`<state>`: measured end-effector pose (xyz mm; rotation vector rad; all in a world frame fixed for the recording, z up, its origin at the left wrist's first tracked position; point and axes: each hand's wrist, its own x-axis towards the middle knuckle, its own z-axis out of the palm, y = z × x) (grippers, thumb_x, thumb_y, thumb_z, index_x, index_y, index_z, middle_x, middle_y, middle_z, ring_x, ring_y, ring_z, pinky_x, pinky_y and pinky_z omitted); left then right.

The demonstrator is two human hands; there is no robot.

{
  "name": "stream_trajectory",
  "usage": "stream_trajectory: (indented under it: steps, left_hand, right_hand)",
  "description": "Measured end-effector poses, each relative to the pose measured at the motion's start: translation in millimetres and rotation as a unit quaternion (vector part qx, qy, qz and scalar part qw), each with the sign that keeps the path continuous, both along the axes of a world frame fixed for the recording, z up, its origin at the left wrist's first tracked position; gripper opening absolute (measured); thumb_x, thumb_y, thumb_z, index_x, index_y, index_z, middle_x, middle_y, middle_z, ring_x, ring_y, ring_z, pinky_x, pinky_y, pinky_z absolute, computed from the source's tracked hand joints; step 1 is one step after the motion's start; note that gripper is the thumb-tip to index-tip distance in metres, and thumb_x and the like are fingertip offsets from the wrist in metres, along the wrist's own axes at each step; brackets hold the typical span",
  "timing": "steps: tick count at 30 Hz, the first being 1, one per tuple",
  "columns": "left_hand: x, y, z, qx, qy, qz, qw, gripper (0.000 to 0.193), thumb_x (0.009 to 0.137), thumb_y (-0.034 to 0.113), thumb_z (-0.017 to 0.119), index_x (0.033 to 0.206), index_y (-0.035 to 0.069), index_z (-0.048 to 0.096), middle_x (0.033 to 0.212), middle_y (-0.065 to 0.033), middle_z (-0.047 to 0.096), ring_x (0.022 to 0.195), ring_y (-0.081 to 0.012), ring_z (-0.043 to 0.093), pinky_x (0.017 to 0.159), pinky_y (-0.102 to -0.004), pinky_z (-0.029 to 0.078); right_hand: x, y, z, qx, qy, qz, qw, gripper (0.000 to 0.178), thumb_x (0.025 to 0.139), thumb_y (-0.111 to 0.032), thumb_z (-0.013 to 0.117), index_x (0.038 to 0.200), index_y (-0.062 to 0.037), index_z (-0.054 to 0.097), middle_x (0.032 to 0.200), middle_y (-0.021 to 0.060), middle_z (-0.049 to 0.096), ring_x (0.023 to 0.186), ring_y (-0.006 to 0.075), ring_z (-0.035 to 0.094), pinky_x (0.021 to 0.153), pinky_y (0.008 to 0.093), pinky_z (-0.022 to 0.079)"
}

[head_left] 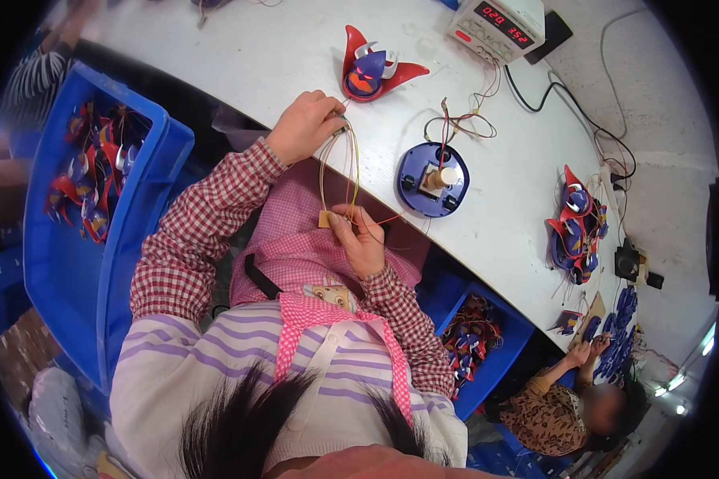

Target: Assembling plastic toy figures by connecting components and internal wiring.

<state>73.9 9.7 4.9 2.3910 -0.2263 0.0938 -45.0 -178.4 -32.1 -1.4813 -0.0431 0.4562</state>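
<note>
My left hand point(303, 126), closed at the table's front edge, pinches a small dark connector point(341, 128) with thin wires point(324, 172) hanging from it. These wires loop down to my right hand point(362, 239), whose fingertips are pressed together on a small tan circuit board point(324, 219) and the wire ends. Just beyond my left hand a toy head point(367, 73) stands on the table, purple with red wing-like sides and silvery horns. A thin reddish lead seems to run from it towards my fingers.
A round dark-blue fixture point(411, 199) with a cream knob sits on the white table point(507, 199), cabled towards a power supply point(471, 40). More toy heads point(575, 231) are piled at right. Blue bins of parts flank me, one left point(64, 271), one right point(511, 339). Another person point(547, 415) works at lower right.
</note>
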Motion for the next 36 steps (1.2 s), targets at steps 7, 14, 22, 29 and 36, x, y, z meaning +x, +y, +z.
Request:
stream_trajectory:
  steps: [7, 14, 22, 29, 36]
  left_hand:
    - [1.3, 0.4, 6.3, -0.025, 0.033, 0.003, 0.999, 0.018, 0.084, 0.016, 0.060, 0.092, 0.000, 0.063, 0.090, -0.0111, 0.059, 0.085, -0.0221, 0.053, 0.076, -0.0287, 0.045]
    - [2.3, 0.3, 10.2, -0.036, 0.046, 0.002, 0.998, 0.018, 0.085, 0.017, 0.060, 0.091, 0.000, 0.063, 0.090, -0.0109, 0.058, 0.083, -0.0214, 0.053, 0.075, -0.0283, 0.045]
    - [-1.5, -0.3, 3.2, -0.035, 0.003, 0.019, 0.999, 0.020, 0.084, 0.018, 0.061, 0.091, 0.000, 0.062, 0.083, -0.0089, 0.057, 0.082, -0.0210, 0.053, 0.074, -0.0284, 0.045]
    - [-86.2, -4.0, 19.1, -0.117, -0.085, 0.104, 0.984, 0.016, 0.081, 0.015, 0.065, 0.086, 0.001, 0.060, 0.069, -0.0041, 0.051, 0.066, -0.0145, 0.049, 0.061, -0.0236, 0.043]
    - [-147.6, -19.7, -12.6, -0.397, 0.226, 0.093, 0.885, 0.014, 0.083, 0.014, 0.060, 0.075, 0.003, 0.055, 0.063, -0.0001, 0.053, 0.052, -0.0079, 0.040, 0.047, -0.0222, 0.032]
  right_hand:
    - [1.5, 0.1, -0.9, 0.002, 0.005, 0.001, 1.000, 0.019, 0.089, -0.010, 0.059, 0.105, -0.0001, 0.059, 0.084, 0.0015, 0.062, 0.065, 0.0044, 0.049, 0.058, 0.0143, 0.040]
    - [2.7, 2.0, 0.0, 0.001, 0.011, -0.005, 1.000, 0.019, 0.089, -0.010, 0.059, 0.106, -0.0001, 0.059, 0.084, 0.0019, 0.062, 0.063, 0.0046, 0.049, 0.057, 0.0143, 0.040]
    - [0.4, 3.1, -2.3, 0.024, 0.033, -0.004, 0.999, 0.019, 0.089, -0.009, 0.059, 0.106, 0.0004, 0.058, 0.082, 0.0024, 0.061, 0.062, 0.0048, 0.049, 0.056, 0.0151, 0.040]
    - [3.6, -4.8, 4.6, 0.118, 0.125, -0.015, 0.985, 0.018, 0.089, -0.008, 0.058, 0.105, 0.0007, 0.058, 0.079, 0.0027, 0.059, 0.061, 0.0050, 0.048, 0.054, 0.0160, 0.041]
    - [5.6, 4.8, 22.5, 0.114, 0.103, 0.017, 0.988, 0.016, 0.089, -0.008, 0.057, 0.104, 0.0004, 0.057, 0.078, 0.0029, 0.058, 0.060, 0.0056, 0.047, 0.054, 0.0158, 0.040]
